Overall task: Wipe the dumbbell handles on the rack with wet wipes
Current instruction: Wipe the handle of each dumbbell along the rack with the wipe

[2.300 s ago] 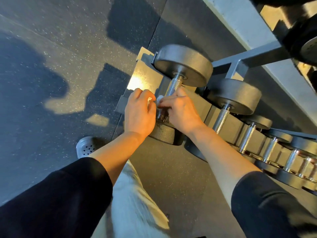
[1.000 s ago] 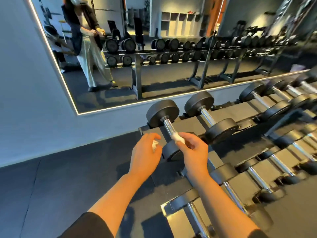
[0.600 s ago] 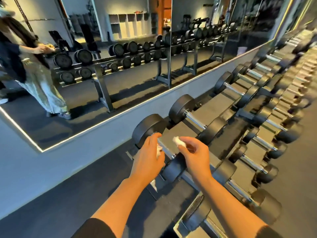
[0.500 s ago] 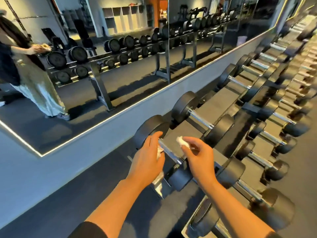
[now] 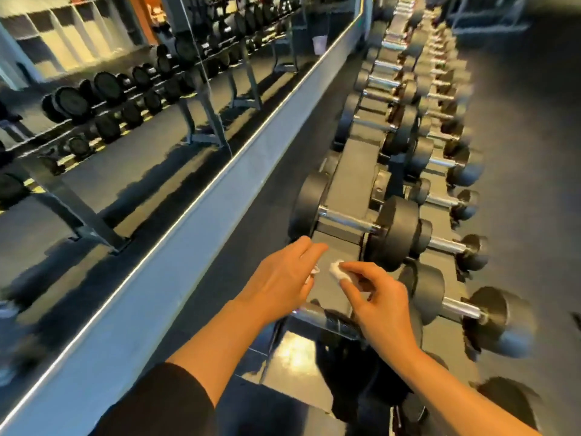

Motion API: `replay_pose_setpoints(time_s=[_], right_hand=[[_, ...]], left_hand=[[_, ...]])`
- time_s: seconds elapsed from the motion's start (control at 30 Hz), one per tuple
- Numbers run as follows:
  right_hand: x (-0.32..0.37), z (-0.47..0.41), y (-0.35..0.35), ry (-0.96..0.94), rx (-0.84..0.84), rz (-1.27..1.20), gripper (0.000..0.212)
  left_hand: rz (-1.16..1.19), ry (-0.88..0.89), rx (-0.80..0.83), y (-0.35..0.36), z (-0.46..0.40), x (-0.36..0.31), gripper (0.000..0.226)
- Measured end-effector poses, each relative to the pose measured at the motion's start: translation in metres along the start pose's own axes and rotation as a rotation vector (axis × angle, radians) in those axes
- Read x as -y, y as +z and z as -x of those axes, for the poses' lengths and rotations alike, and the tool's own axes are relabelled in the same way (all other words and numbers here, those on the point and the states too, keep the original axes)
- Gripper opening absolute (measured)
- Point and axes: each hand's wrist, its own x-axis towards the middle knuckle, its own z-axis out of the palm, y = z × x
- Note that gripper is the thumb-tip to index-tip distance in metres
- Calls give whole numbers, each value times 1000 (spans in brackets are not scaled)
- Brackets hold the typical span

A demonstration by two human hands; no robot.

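Observation:
A long rack [image 5: 352, 180] of black dumbbells with chrome handles runs away from me. My right hand [image 5: 380, 305] pinches a small white wet wipe [image 5: 337, 270] between thumb and fingertips, above the rack's top row. My left hand [image 5: 283, 278] hovers beside it with fingers fairly straight, and a bit of white wipe [image 5: 312, 273] shows at its palm. Both hands are above the nearest top-row dumbbell handle [image 5: 327, 320], not touching it. One step farther along lies another dumbbell with a chrome handle [image 5: 349, 219].
A wall mirror [image 5: 125, 105] on the left reflects racks and shelving. A grey wall band [image 5: 188, 234] runs below it. Lower-row dumbbells [image 5: 456, 309] stick out on the right. Dark rubber floor [image 5: 534, 152] lies to the right.
The view swung right along the rack. Both hands came off the first dumbbell's handle and lifted above it, the right still pinching the wipe.

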Motion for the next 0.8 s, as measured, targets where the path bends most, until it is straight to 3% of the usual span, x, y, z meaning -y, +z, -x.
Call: replay_pose_setpoints(time_s=[0.3,0.43,0.6,0.8], right_hand=[[28,72,39,151,-526,210,32],[35,109,59,213,-660,286,30],[31,129,71,352,-810,235,23],[18,117,94,370,-822,214,23]], left_hand=[[8,420,70,6,-4,25,42],[-13,484,145,5,-8,25,46],[25,572,362,-4,-22,21,58],[-12,685,503,-8,-48,23,57]])
